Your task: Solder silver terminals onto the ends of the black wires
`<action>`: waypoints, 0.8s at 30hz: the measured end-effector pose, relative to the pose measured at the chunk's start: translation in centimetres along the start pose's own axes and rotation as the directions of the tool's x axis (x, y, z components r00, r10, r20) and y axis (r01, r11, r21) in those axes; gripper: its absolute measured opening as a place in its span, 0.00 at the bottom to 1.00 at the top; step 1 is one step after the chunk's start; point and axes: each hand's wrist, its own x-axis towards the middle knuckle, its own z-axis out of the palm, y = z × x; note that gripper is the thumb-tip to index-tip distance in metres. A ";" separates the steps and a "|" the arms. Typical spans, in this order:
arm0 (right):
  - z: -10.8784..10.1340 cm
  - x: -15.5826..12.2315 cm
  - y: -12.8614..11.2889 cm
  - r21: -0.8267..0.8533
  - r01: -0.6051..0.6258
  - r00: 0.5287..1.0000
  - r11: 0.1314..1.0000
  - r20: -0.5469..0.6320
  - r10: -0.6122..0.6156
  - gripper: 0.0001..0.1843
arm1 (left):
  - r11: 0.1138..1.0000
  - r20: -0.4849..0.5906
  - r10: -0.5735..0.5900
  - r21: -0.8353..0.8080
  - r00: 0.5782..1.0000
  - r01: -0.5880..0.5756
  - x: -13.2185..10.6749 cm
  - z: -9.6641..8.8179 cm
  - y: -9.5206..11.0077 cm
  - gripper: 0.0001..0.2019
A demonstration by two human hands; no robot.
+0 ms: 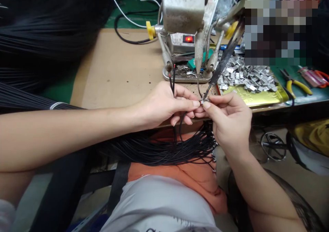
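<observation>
connector (202,102) pinched by left hand (172,103) and right hand (230,119); i'd judge it light, stiff (hold by edges).

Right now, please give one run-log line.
left hand: pinching small silver metal piece, holding thin black cables; right hand: pinching same piece; black soldering iron: tip at piece

both hands (164,101) pinch a metal part (203,102) beneath the soldering iron (223,63).
</observation>
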 end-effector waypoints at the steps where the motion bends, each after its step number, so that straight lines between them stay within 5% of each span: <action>1: 0.0 0.0 0.0 0.001 -0.001 1.000 1.000 -0.003 0.001 0.11 | 1.000 0.002 0.001 -0.005 1.000 -0.001 0.0 0.0 0.0 0.06; 24: 0.4 0.6 -0.1 0.051 -0.015 1.000 0.999 -0.004 0.016 0.14 | 0.997 0.029 -0.032 0.077 0.999 0.030 0.1 -0.6 0.0 0.02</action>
